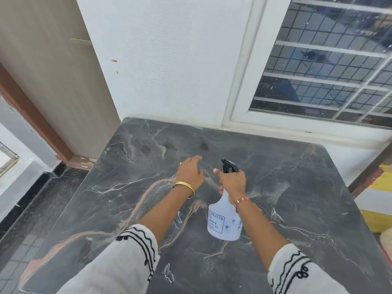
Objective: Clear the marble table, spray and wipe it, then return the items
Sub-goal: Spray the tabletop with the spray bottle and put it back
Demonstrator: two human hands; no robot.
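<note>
Right grip (232, 181) is wrapped around the neck of the spray bottle (224, 219), held above the dark marble worktop (297, 187); left grip (189, 172) hovers open-fingered, holding nothing

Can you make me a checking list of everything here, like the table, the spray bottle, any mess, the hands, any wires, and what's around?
Surface: dark marble table with pale veins; a few darker wet-looking spots near the far edge.
Job's things: white spray bottle with black trigger head, nozzle pointing toward the far edge. No cloth seen.
Clutter: nothing seen on the tabletop.
Hands: right hand gripping the bottle's neck; left hand open, fingers spread above the marble, gold bangle on the wrist.
Cables: nothing seen.
Surroundings: white wall behind, barred window at right, wooden door frame at left, dark tiled floor below.
</note>
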